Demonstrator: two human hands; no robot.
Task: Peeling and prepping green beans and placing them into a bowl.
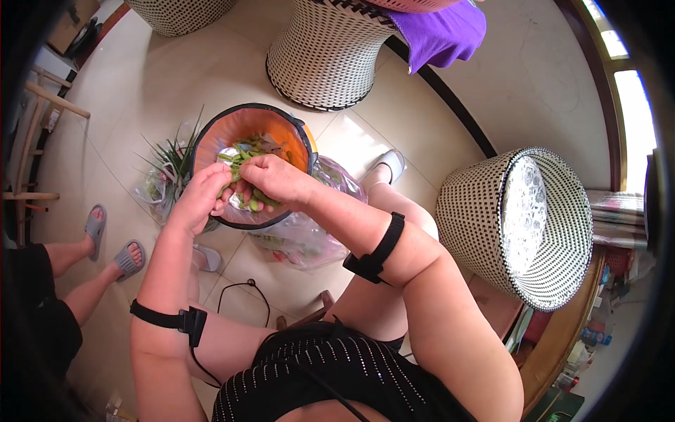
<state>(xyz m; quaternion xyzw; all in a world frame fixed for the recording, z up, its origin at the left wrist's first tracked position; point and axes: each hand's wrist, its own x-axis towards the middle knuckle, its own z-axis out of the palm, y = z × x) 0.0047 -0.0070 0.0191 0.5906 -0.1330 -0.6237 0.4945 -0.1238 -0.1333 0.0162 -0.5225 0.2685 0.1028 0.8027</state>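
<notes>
My left hand (203, 196) and my right hand (274, 182) meet over an orange trash bin (303, 132) lined with a thin plastic bag. Green bean pods (259, 199) lie in my right hand, some of them showing below its fingers. The fingertips of both hands pinch a green pod (235, 175) between them. Inside the bin, under the hands, lie more green pods and scraps (256, 142) and something silvery, partly hidden.
Plastic bags with greens (306, 242) rest right of the bin, long green leaves (176, 158) left of it. Woven wicker stools (327, 58) stand ahead, one with a purple cloth (440, 34); a woven basket-like piece (469, 211) lies right. Another person's slippered feet (129, 261) are left. A cable (227, 287) crosses the floor.
</notes>
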